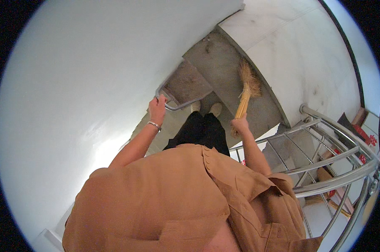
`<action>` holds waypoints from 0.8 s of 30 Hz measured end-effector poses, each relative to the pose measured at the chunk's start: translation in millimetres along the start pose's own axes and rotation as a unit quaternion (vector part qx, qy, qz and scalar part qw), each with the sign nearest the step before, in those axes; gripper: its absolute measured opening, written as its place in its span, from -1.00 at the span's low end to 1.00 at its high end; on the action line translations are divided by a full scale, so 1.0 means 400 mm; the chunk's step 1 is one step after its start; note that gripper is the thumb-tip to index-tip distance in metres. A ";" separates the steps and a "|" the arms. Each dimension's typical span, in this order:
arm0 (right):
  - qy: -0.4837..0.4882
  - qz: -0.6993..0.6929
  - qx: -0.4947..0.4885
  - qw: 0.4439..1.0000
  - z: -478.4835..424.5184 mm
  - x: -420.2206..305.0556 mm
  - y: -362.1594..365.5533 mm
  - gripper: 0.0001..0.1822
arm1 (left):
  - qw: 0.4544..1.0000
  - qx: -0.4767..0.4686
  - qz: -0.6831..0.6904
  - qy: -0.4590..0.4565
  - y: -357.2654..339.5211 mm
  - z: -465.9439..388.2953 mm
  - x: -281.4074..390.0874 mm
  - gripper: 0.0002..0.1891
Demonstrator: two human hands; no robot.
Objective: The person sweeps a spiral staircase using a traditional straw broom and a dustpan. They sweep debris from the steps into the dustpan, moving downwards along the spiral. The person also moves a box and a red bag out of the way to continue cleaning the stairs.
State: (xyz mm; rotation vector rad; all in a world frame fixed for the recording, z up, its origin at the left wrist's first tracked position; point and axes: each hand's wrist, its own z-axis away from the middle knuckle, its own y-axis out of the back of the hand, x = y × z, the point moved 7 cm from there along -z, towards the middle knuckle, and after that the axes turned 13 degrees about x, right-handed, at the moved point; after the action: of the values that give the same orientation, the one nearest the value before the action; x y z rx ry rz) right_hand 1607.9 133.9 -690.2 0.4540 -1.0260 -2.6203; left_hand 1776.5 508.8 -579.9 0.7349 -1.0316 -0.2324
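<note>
My left hand (157,108) is closed around the grey tube handle of a flat metal dustpan (190,80), which is beside the white wall, just in front of my feet. In my right hand (240,124) is the bound straw handle of a short broom (247,85). The broom's spread bristles point away from me, over the grey stair landing, close to its curved far edge. Whether the bristles touch the floor, I cannot tell.
A white wall (83,69) rises on the left. Beyond the grey landing (205,50) stands a pale, smudged wall panel (290,53). Stainless-steel stair railings (331,186) curve along my right, with boxes and red items below. My feet are on a grey step.
</note>
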 end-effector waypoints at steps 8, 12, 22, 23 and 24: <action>0.146 -0.006 -0.055 0.988 0.050 -0.040 0.014 0.04 | 0.998 0.057 0.017 0.026 -0.023 -0.016 -0.117 -0.59; 0.076 -0.026 -0.047 0.996 -0.031 -0.174 0.020 -0.19 | 0.997 0.059 0.020 0.053 -0.033 -0.018 -0.161 -0.60; 0.142 0.066 -0.075 0.985 -0.084 -0.239 -0.043 -0.25 | 0.994 0.016 -0.025 0.105 -0.102 -0.098 -0.254 -0.60; 0.148 0.041 -0.079 0.985 -0.088 -0.232 -0.029 -0.25 | 0.994 0.021 -0.020 0.108 -0.101 -0.101 -0.259 -0.60; 0.151 0.012 -0.079 0.985 -0.095 -0.231 -0.018 -0.26 | 0.994 0.023 -0.016 0.108 -0.113 -0.113 -0.265 -0.60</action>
State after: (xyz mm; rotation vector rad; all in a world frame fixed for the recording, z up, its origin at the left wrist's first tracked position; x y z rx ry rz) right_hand 1705.6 151.2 -704.7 0.7656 -0.7155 -2.4857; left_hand 1767.2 548.5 -696.6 0.8006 -0.8230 -0.1529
